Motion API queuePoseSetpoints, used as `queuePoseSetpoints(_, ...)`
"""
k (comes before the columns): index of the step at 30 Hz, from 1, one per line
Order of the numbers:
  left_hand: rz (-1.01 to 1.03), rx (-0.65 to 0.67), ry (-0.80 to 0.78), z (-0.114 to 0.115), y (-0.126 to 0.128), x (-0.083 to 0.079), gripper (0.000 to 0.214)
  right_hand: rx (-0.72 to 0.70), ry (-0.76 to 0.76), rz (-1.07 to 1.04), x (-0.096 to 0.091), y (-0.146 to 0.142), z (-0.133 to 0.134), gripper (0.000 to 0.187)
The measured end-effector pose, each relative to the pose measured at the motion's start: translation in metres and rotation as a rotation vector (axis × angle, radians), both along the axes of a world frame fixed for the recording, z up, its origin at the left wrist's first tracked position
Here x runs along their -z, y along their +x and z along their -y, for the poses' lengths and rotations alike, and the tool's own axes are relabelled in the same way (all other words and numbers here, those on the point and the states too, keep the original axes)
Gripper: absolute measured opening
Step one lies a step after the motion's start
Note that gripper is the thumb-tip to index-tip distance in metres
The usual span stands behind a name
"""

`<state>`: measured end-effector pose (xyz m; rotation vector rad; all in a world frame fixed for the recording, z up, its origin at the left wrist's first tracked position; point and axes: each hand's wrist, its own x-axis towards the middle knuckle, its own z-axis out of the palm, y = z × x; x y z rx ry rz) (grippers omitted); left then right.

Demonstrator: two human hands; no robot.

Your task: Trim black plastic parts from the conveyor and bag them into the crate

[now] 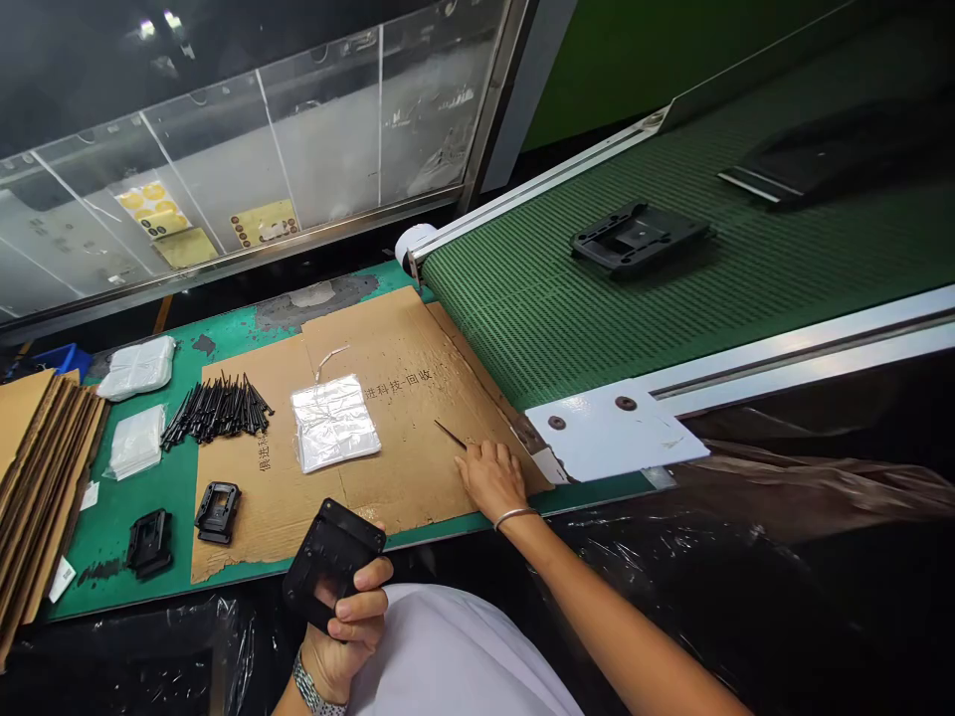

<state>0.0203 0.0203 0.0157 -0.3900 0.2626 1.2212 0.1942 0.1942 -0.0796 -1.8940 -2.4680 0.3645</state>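
Observation:
In my left hand point(350, 622), held near my body at the table's front edge, is a black plastic frame point(333, 557) with a rectangular opening, tilted up. My right hand point(492, 482) rests on the cardboard sheet point(418, 477) with its fingers curled down. A thin dark rod point(451, 435) sticks out from its fingertips; the end under the fingers is hidden. A stack of clear plastic bags point(335, 423) lies between and beyond my hands. Two similar black frames, one on the cardboard point(218, 512) and one on the green mat point(150, 543), lie to the left.
A pile of black pin-like parts point(218, 408) lies left of the bags. Farther left are white packets point(138, 368) and stacked cardboard point(52, 477). A green conveyor belt point(514, 308) on the right carries a black frame point(638, 239) and another dark part point(813, 159).

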Motion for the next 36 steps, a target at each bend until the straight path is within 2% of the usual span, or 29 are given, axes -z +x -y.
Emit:
queuePoseSetpoints(2,-0.017,0.015,-0.012,-0.002,0.001,0.000,0.006,-0.103,-0.052,-0.296,-0.019,-0.012,0.012,0.023)
queuePoseSetpoints(5,-0.071,0.091,-0.057,-0.007,0.001,0.000,0.003,-0.384,-0.332,-0.857,-0.055,-0.038,0.036,0.030)
queuePoseSetpoints(7,-0.108,0.161,-0.108,-0.010,0.000,0.005,0.008,-0.554,-0.500,-0.997,-0.073,-0.052,0.048,0.030)
queuePoseSetpoints(9,-0.146,0.222,-0.179,-0.014,-0.004,0.015,0.008,-0.604,-0.570,-1.022,-0.079,-0.061,0.051,0.026)
queuePoseSetpoints(10,-0.175,0.225,-0.219,-0.017,-0.006,0.022,0.011,-0.578,-0.574,-1.031,-0.077,-0.062,0.050,0.024)
queuePoseSetpoints(12,-0.272,0.151,-0.313,-0.022,-0.012,0.040,0.017,-0.468,-0.513,-1.039,-0.066,-0.062,0.045,0.019)
queuePoseSetpoints(13,-0.337,0.083,-0.371,-0.024,-0.016,0.049,0.018,-0.413,-0.431,-1.022,-0.058,-0.062,0.042,0.016)
queuePoseSetpoints(15,-0.492,-0.045,-0.496,-0.026,-0.022,0.067,0.017,-0.367,-0.169,-0.929,-0.035,-0.061,0.039,0.012)
queuePoseSetpoints(18,-0.671,-0.122,-0.615,-0.026,-0.031,0.087,0.014,-0.488,0.248,-0.684,0.004,-0.062,0.049,0.022)
queuePoseSetpoints(20,-0.730,-0.161,-0.631,-0.024,-0.035,0.093,0.013,-0.593,0.368,-0.505,0.025,-0.062,0.062,0.026)
queuePoseSetpoints(22,-0.770,-0.202,-0.628,-0.022,-0.039,0.097,0.013,-0.655,0.326,-0.365,0.035,-0.063,0.073,0.023)
queuePoseSetpoints(25,-0.916,-0.244,-0.596,-0.021,-0.045,0.102,0.011,-0.669,0.151,-0.252,0.028,-0.076,0.072,0.020)
queuePoseSetpoints(27,-1.009,-0.257,-0.577,-0.022,-0.049,0.107,0.013,-0.641,0.028,-0.246,0.016,-0.098,0.059,0.023)
queuePoseSetpoints(30,-1.087,-0.269,-0.577,-0.027,-0.058,0.115,0.021,-0.607,-0.129,-0.272,0.006,-0.145,0.030,0.020)
queuePoseSetpoints(32,-1.144,-0.274,-0.566,-0.032,-0.065,0.118,0.024,-0.608,-0.175,-0.269,0.009,-0.177,0.012,0.012)
queuePoseSetpoints(36,-1.258,-0.280,-0.511,-0.039,-0.082,0.123,0.028,-0.587,-0.233,-0.229,0.030,-0.215,-0.009,0.017)
